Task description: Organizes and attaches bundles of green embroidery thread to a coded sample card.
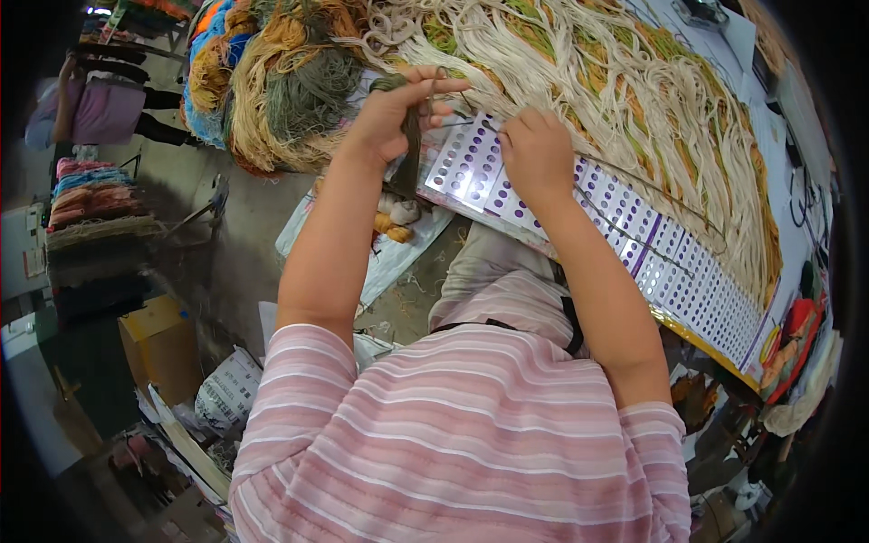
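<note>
One hank of dark green yarn (412, 161) hangs gripped in your left hand (391, 118), by the left end of the dotted board (701, 303); your right hand (540, 156), over the board, seems to pinch a dark strand (487, 125). You look partway: hank gathered, strand not yet taken in. Far left of the board, a cardboard box's (161, 339) contents stay hidden.

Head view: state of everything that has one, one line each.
Left hand: index finger extended, grip unclear.
Dark green yarn: hanging down at the left hand.
Right hand: fingers pinched together on a dark strand.
Cream yarn: loose, spread out.
Dotted sheet: lying flat, partly covered.
Multicoloured yarn heap: piled, tangled.
Cardboard box: top looks closed.
</note>
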`<state>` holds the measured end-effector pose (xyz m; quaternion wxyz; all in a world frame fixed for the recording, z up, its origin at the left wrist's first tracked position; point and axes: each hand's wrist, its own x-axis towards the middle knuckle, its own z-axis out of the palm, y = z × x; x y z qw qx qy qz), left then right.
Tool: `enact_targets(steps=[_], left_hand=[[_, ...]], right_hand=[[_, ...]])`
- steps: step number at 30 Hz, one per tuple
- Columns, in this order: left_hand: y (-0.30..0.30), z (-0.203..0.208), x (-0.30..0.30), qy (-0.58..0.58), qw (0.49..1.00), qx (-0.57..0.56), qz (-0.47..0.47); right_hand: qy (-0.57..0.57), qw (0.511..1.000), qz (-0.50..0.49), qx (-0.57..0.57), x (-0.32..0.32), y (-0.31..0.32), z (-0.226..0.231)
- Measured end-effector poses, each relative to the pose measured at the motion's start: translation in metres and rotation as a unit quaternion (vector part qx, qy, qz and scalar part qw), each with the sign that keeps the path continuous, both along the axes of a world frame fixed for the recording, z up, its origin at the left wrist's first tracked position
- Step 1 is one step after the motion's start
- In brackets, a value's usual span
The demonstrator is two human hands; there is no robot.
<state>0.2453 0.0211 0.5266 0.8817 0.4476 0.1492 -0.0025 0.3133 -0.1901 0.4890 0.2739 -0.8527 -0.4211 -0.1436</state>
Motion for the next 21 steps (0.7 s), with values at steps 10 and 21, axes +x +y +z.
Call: enact_targets(steps=[10, 21], left_hand=[[0.004, 0.0, 0.025, 0.073, 0.93, 0.361, -0.011], [0.236, 0.075, 0.065, -0.002, 0.838, 0.416, 0.352]], right_hand=[[0.018, 1.0, -0.009, 0.0, 0.003, 0.003, -0.018], [0.023, 1.0, -0.001, 0.006, -0.003, 0.006, -0.018]])
